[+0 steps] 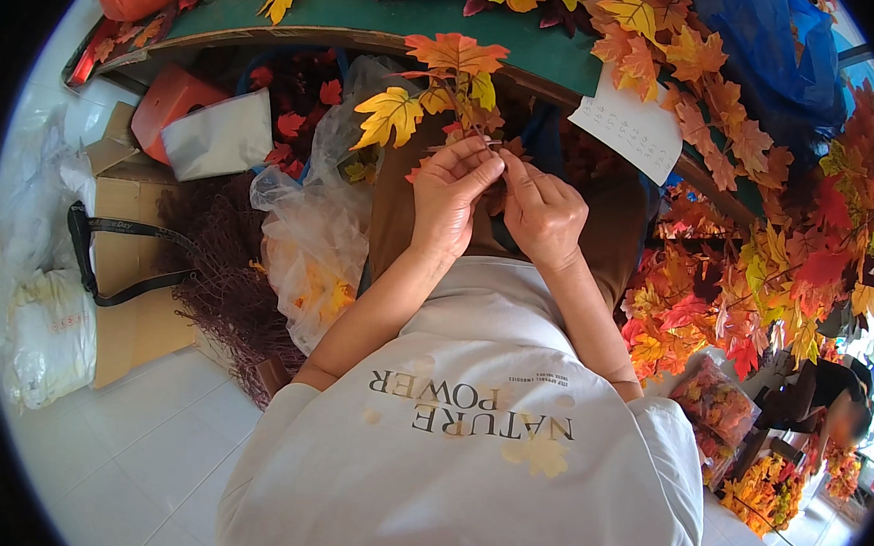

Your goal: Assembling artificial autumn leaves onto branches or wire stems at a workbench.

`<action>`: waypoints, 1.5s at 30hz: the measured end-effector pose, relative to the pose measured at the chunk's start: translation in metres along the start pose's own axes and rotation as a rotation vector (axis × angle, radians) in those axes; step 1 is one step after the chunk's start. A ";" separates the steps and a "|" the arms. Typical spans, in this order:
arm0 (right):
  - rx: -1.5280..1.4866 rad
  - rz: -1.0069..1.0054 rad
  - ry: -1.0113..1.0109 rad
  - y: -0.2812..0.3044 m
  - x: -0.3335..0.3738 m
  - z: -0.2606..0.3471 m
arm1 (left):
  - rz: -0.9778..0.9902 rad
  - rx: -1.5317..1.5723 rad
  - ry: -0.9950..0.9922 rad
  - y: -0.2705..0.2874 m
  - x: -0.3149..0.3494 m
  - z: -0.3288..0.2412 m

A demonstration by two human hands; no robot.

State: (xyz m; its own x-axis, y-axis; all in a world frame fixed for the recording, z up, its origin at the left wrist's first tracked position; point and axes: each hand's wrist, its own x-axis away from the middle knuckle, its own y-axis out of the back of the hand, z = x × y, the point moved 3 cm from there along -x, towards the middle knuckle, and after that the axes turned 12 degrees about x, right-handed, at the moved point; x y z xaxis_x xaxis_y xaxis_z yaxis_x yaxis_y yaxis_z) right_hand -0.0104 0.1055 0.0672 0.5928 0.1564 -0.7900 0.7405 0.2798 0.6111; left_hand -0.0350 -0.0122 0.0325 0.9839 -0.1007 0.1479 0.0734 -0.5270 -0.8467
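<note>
My left hand [450, 196] pinches the stem of a small spray of artificial maple leaves, with an orange leaf [457, 54] at its top and a yellow leaf [391, 116] at its left. Close against it, my right hand [544, 210] has its thumb and forefinger closed at the stem's lower end. What exactly lies between the right fingertips is too small to make out. Both hands are above my lap, just in front of the table edge, and the leaves point away from me.
A green table [373, 17] bearing leaves curves across the front. A paper sheet [628, 125] hangs over its edge. Thick leaf garlands [727, 281] fill the right. At left are a clear plastic bag [309, 235], brown stems [227, 270] and a cardboard box [137, 265].
</note>
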 end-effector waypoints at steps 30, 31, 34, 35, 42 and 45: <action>-0.262 0.158 0.022 0.000 -0.004 0.006 | -0.121 0.176 0.453 0.026 -0.005 0.009; -0.220 0.201 0.069 -0.001 -0.003 0.006 | -0.113 0.218 0.491 0.028 -0.006 0.012; -0.178 0.244 0.172 -0.002 -0.004 0.008 | -0.101 0.165 0.349 0.025 -0.006 0.006; -0.180 0.250 0.208 -0.003 -0.007 0.007 | -0.148 0.212 0.297 0.021 -0.007 0.005; -0.239 0.054 0.216 -0.001 -0.111 -0.036 | -0.112 0.290 0.254 0.024 -0.014 -0.004; -0.129 -0.052 0.188 -0.008 -0.171 -0.059 | -0.129 0.311 0.304 0.019 -0.013 -0.004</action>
State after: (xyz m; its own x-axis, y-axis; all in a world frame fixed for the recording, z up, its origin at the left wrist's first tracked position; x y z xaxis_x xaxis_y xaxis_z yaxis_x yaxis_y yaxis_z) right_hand -0.1366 0.1323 0.1945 0.4764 0.3086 -0.8233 0.7147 0.4094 0.5671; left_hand -0.0467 -0.0249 0.0165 0.8743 -0.3182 0.3664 0.2838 -0.2773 -0.9179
